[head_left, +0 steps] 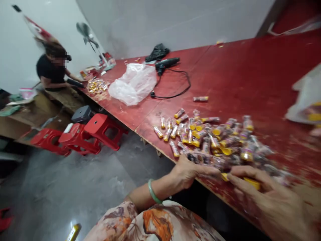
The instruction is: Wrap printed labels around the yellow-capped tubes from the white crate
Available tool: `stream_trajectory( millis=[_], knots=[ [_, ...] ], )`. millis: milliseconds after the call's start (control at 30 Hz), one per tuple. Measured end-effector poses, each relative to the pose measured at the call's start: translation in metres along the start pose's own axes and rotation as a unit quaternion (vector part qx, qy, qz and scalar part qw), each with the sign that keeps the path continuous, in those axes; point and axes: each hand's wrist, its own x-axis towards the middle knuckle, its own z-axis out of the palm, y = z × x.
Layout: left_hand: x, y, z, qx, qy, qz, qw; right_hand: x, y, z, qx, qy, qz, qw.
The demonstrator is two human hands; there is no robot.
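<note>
Many small clear tubes with yellow caps [197,134] lie heaped on the red table [233,73] near its front edge. My left hand [187,171], with a green bangle on the wrist, is closed around a clear-wrapped tube at the near side of the heap. Close on its right, my right hand [271,197] pinches a yellow-capped tube [224,176] between thumb and finger. Another yellow cap [252,183] shows under its fingers. One tube [200,98] lies apart, beyond the heap.
A black heat gun [168,63] with its cable, a white plastic bag [134,83] and a black bag [157,52] rest farther back. At the left, a person [54,67] stands by another pile [97,86]. Red stools [102,129] line the floor; a filled bag [307,97] is at right.
</note>
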Motion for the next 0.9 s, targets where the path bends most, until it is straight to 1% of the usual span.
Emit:
stream_trajectory(
  millis=[100, 167, 233, 300, 367, 433, 500, 567, 633, 700, 800, 900],
  knots=[
    [-0.004, -0.003, 0.004, 0.001, -0.002, 0.025, 1.0, -0.006, 0.009, 0.01, -0.02, 0.053, -0.063, 0.996],
    [-0.01, -0.002, 0.005, 0.021, -0.007, 0.011, 1.0, -0.008, 0.005, 0.012, -0.022, 0.053, -0.087, 0.995],
    [-0.014, -0.001, 0.005, 0.044, -0.01, -0.005, 0.999, -0.007, -0.002, 0.011, -0.027, 0.019, -0.074, 0.997],
    [-0.016, 0.0, 0.003, 0.054, -0.015, -0.015, 0.998, -0.004, -0.01, 0.007, -0.017, -0.032, -0.042, 0.998],
    [-0.015, 0.0, 0.002, 0.048, -0.027, -0.029, 0.998, 0.0, -0.014, 0.004, 0.013, -0.065, -0.005, 0.998],
    [-0.013, 0.001, 0.002, 0.038, -0.035, -0.058, 0.997, 0.005, -0.016, 0.002, 0.038, -0.083, 0.012, 0.996],
    [-0.013, 0.003, 0.003, 0.027, -0.032, -0.087, 0.995, 0.008, -0.016, 0.0, 0.042, -0.089, 0.006, 0.995],
    [-0.012, 0.005, 0.004, 0.024, -0.027, -0.096, 0.995, 0.01, -0.016, -0.002, 0.029, -0.097, 0.0, 0.995],
    [-0.011, 0.005, 0.005, 0.032, -0.027, -0.086, 0.995, 0.009, -0.017, -0.006, 0.019, -0.103, 0.006, 0.994],
    [-0.01, 0.005, 0.007, 0.039, -0.016, -0.069, 0.997, 0.003, -0.018, -0.014, 0.03, -0.09, -0.002, 0.995],
    [-0.01, 0.004, 0.011, 0.026, 0.017, -0.039, 0.999, -0.014, -0.022, -0.031, 0.082, -0.055, -0.027, 0.995],
    [-0.01, 0.002, 0.016, 0.003, 0.043, -0.017, 0.999, -0.035, -0.022, -0.049, 0.099, -0.039, -0.027, 0.994]
  ],
)
